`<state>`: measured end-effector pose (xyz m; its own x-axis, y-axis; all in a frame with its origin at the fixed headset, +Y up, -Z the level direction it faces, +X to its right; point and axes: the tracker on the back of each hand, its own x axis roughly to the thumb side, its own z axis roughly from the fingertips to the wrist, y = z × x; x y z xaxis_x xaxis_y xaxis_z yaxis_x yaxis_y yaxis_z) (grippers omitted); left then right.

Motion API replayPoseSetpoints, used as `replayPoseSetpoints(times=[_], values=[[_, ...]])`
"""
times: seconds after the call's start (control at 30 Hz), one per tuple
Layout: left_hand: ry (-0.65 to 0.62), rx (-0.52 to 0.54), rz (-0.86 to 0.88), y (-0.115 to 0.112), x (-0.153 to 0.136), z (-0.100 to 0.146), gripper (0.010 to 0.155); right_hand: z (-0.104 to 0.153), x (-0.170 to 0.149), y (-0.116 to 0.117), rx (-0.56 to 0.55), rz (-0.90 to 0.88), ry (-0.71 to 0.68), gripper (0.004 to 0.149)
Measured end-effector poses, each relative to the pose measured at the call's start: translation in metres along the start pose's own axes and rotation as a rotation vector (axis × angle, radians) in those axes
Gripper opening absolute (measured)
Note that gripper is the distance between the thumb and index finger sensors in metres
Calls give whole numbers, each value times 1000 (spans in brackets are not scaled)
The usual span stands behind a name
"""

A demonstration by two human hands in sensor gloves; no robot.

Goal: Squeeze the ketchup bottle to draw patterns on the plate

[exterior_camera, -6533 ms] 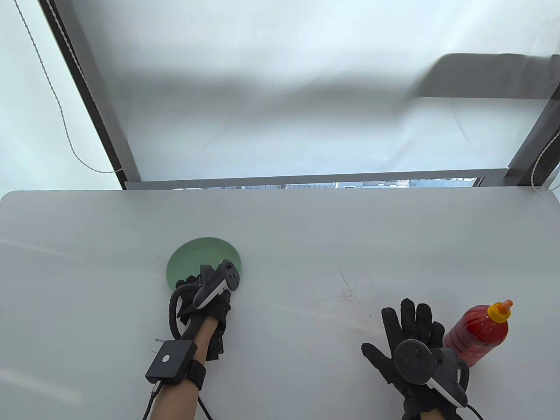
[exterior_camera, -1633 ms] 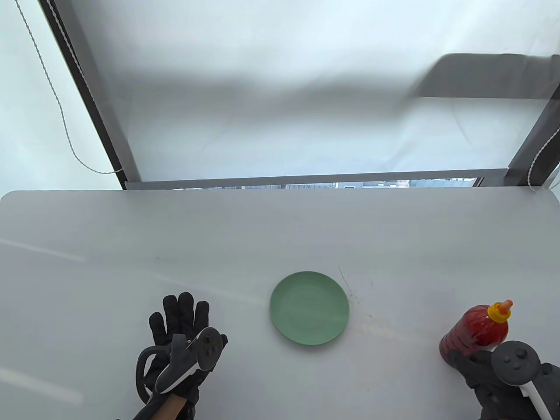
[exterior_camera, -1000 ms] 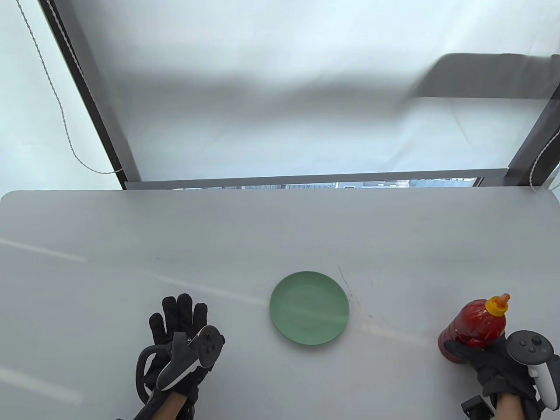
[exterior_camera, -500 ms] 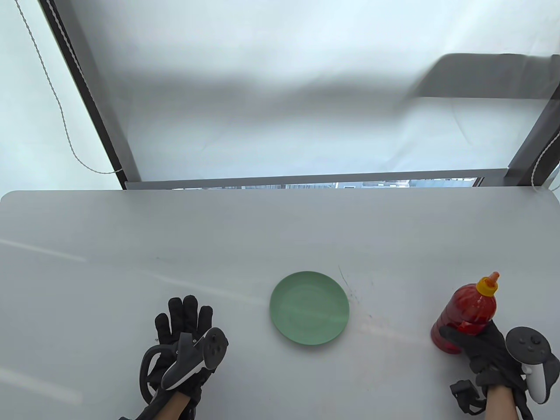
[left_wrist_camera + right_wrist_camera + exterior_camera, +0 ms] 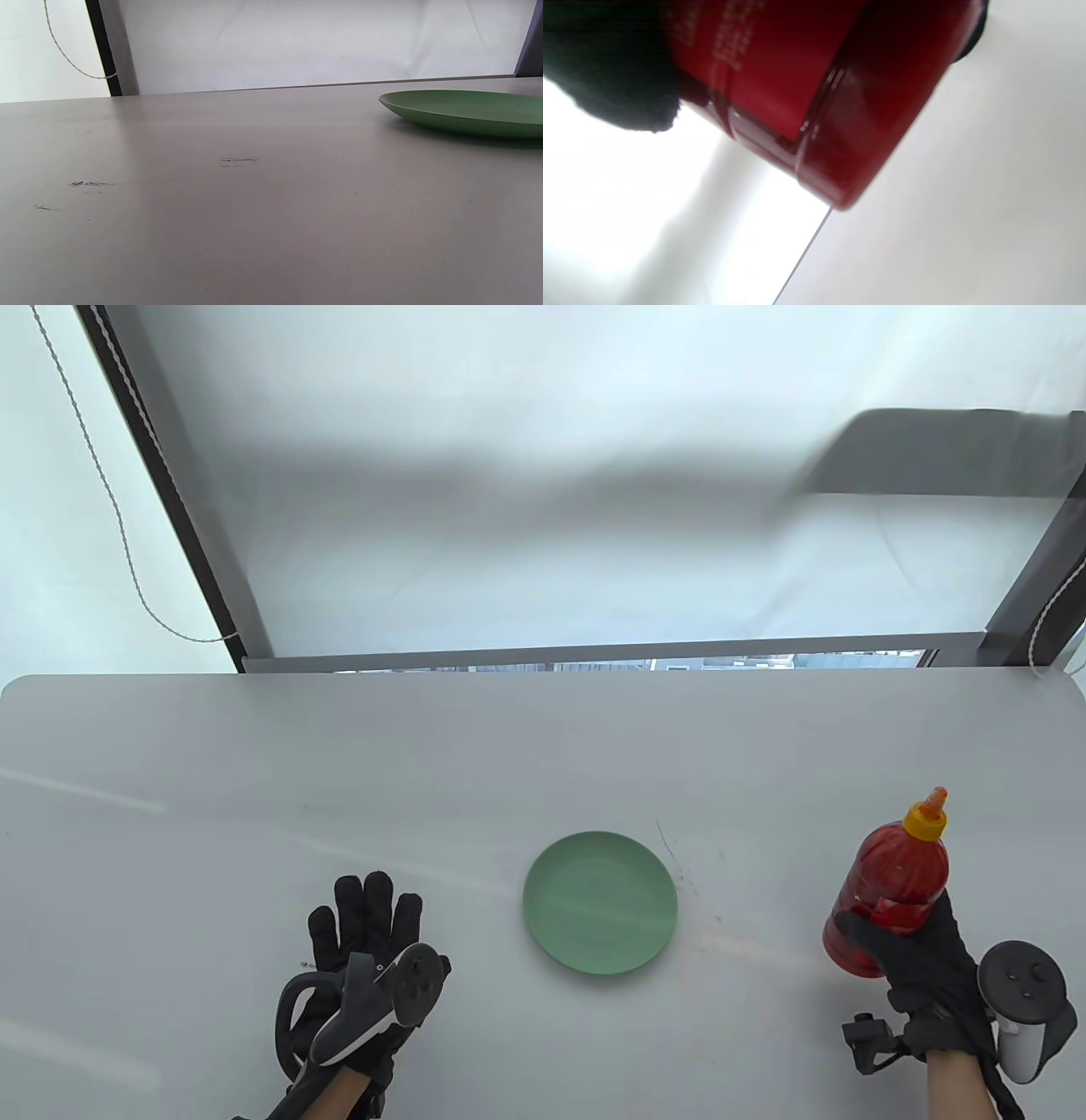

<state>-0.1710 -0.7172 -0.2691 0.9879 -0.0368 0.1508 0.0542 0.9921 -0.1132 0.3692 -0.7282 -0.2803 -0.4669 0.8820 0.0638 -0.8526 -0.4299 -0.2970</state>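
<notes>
A green plate (image 5: 600, 903) lies empty near the table's front middle; its rim shows in the left wrist view (image 5: 462, 111). My right hand (image 5: 920, 963) grips the lower body of the red ketchup bottle (image 5: 891, 884) with a yellow cap, upright and lifted off the table, to the right of the plate. The right wrist view shows the bottle's base (image 5: 814, 106) close up with gloved fingers (image 5: 606, 80) around it. My left hand (image 5: 365, 920) rests flat on the table with fingers spread, left of the plate, holding nothing.
The white table (image 5: 543, 746) has faint dark smudges (image 5: 679, 865) right of the plate. A window frame (image 5: 594, 653) runs along the far edge, with a cord (image 5: 110, 500) hanging at far left.
My right hand has lifted the ketchup bottle off the table and moved it up and slightly left. My left hand has shifted a little forward. The plate has not moved.
</notes>
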Motion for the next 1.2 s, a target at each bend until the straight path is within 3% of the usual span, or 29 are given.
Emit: replayPoseSetpoints(times=[0.1, 0.17, 0.37, 0.47, 0.57, 0.67, 0.83, 0.97, 1.2], values=[[-120, -26, -57, 18, 25, -4, 77, 4, 21, 11, 45, -65, -75, 102], [-239, -146, -53, 39, 49, -13, 77, 8, 31, 19, 81, -95, -113, 102], [-482, 88, 57, 136, 144, -21, 76, 26, 50, 41, 127, -77, -192, 102], [-583, 183, 196, 177, 184, -24, 82, 32, 54, 49, 171, -61, -217, 102], [-598, 256, 346, 204, 212, -29, 90, 34, 55, 54, 201, -44, -227, 103], [-587, 289, 458, 216, 229, -37, 77, 36, 54, 57, 226, -22, -230, 102], [-629, 217, 332, 217, 243, -45, 51, 35, 52, 59, 255, 0, -240, 103], [-705, 140, 292, 218, 242, -44, 53, 34, 50, 59, 274, -22, -240, 102], [-668, 252, 288, 213, 232, -42, 50, 34, 52, 61, 297, 28, -261, 102]])
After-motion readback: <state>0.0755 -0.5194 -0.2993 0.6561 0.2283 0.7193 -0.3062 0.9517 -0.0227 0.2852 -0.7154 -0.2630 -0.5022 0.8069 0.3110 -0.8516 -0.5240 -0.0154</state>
